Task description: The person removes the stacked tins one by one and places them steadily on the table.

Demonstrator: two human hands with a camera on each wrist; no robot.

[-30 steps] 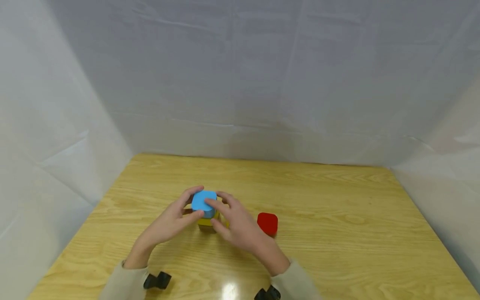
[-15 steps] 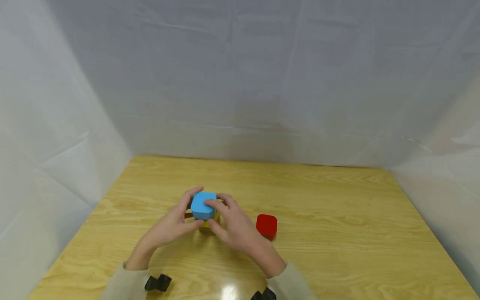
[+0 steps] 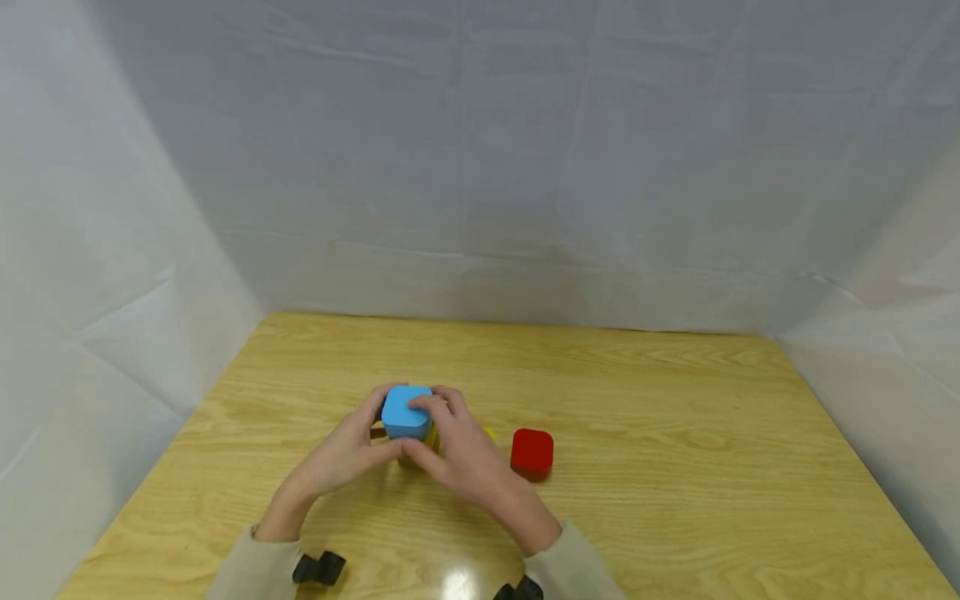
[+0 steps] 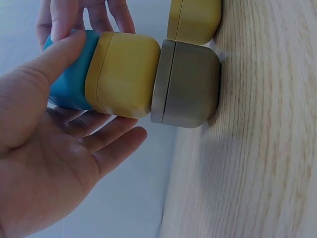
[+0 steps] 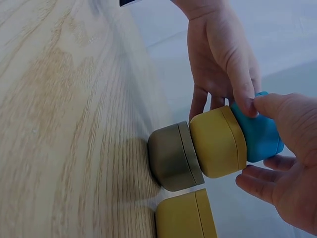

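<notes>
A blue block tops a stack on the wooden table, resting on a yellow block that stands on a grey block. My left hand holds the blue block from the left, thumb on its side. My right hand grips it from the right, thumb on it and fingers curled round. A second yellow block sits on the table against the grey one. In the head view the hands hide most of the stack.
A red block lies on the table just right of my right hand. White sheeting walls in the table at the back and both sides. Bare tabletop stretches to the right and toward the back.
Both hands have drawn in closer around the stack, the right hand most. A bit of the second yellow block now shows past my right hand. The blue block has barely moved.
</notes>
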